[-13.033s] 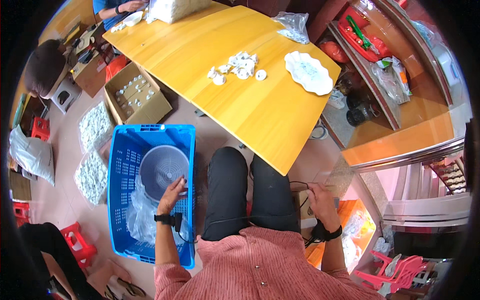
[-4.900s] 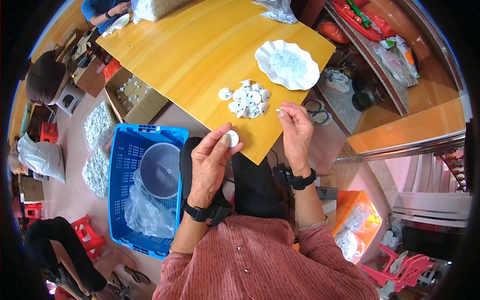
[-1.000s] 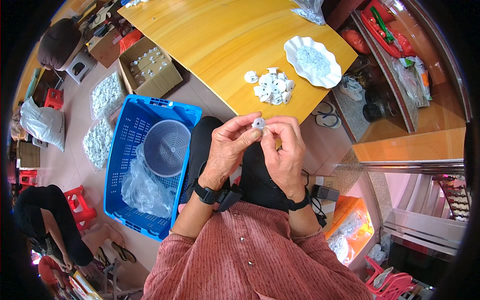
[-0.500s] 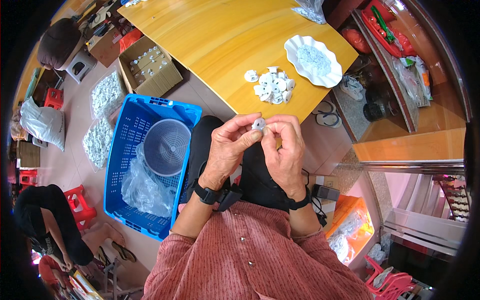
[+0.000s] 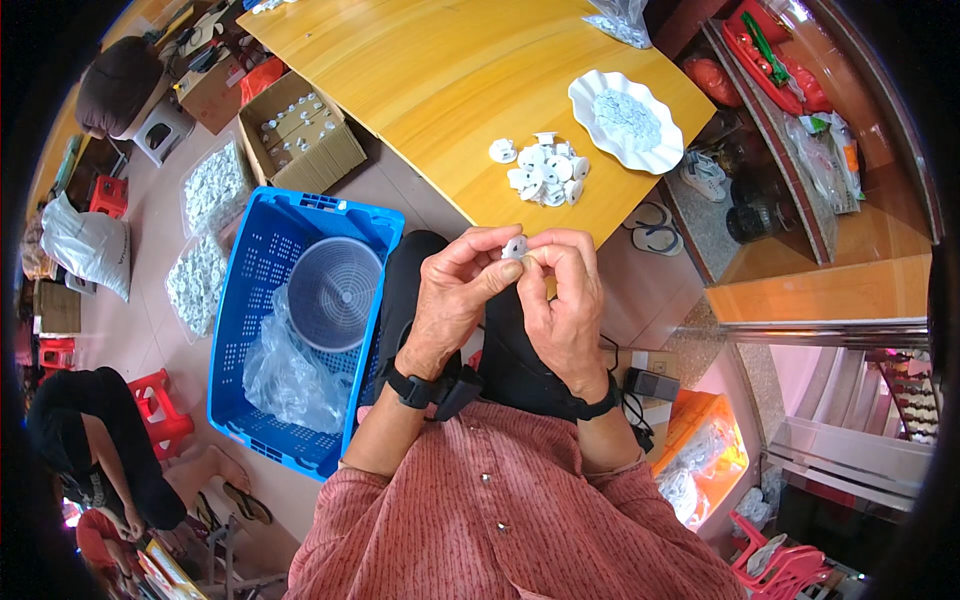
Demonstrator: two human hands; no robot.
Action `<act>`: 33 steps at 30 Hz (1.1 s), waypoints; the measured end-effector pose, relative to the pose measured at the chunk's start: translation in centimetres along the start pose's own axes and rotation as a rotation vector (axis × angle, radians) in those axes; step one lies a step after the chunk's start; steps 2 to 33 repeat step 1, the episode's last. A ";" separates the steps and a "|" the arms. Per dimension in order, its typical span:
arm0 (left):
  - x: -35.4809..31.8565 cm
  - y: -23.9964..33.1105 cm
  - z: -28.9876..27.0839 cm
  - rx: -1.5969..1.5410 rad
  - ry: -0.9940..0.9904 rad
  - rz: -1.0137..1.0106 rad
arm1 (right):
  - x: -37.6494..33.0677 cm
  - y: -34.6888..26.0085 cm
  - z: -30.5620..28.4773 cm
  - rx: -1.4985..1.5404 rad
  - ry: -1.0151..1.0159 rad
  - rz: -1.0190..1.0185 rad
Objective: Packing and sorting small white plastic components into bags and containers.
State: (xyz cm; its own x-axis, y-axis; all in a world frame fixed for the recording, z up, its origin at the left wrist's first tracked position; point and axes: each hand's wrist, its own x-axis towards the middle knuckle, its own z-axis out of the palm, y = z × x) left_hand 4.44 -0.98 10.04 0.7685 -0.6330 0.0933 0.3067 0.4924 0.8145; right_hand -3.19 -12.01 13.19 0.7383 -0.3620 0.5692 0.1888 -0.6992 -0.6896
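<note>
Between my fingertips is a small round white plastic part (image 5: 515, 247) with a dark hole, just off the table's near corner. My left hand (image 5: 452, 295) pinches it between thumb and forefinger. The fingertips of my right hand (image 5: 562, 295) are closed against its right side; whether they hold a second small piece is hidden. Past my hands, a pile of similar white plastic parts (image 5: 547, 173) lies on the yellow wooden table (image 5: 440, 70). To its right stands a white wavy-edged dish (image 5: 662, 158) full of tiny pale pieces (image 5: 628, 118).
At my left sits a blue crate (image 5: 228, 350) holding a round basket (image 5: 345, 285) and clear plastic bags (image 5: 290, 375). Beyond are a cardboard box (image 5: 335, 165) and trays of white parts (image 5: 215, 190). A seated person (image 5: 95, 440) is at lower left. Shelves (image 5: 770, 150) rise at right.
Both hands have shifted very slightly left, and the white part has tilted a little between the fingertips. The pile and the dish look the same.
</note>
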 end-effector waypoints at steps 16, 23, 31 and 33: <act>0.0 0.0 0.0 -0.001 0.000 0.001 | -0.1 0.0 0.0 -0.007 -0.005 0.018; 0.0 0.0 0.0 -0.001 0.000 0.001 | -0.1 0.0 0.0 -0.007 -0.005 0.018; 0.0 0.0 0.0 -0.001 0.000 0.001 | -0.1 0.0 0.0 -0.007 -0.005 0.018; 0.0 0.0 0.0 -0.001 0.000 0.001 | -0.1 0.0 0.0 -0.007 -0.005 0.018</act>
